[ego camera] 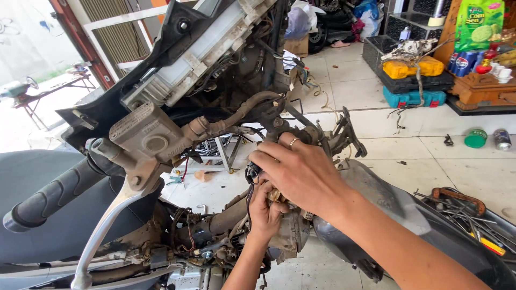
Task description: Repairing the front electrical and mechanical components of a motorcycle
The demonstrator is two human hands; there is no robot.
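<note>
Containers: a metal tool tray (486, 228) at the right edge, beside the scooter body, holds a jumble of long steel tools, a rusty curved piece and one yellow-and-red handle. On the tiled floor (408, 156) at the far right stand a black crate (416, 81) carrying two yellow cases (411, 68) tangled with wires, over a teal case (414, 98). A green lidded tub (475, 138) and a drinks can (502, 139) sit near each other on the floor; contents not visible.

Hands: the right hand (298, 172), ring on one finger, lies palm down with fingers curled over a black connector plug (252, 173) at the stripped steering column of the scooter (226, 107); how firmly it holds the plug cannot be told. The left hand (264, 210), just beneath and touching it, is closed around a pale part that its own fingers mostly hide.

Obscured: the wiring behind both hands is dark and tangled. The handlebar grip (51, 196) and brake lever (102, 236) fill the lower left; the lever tip is cut off.
</note>
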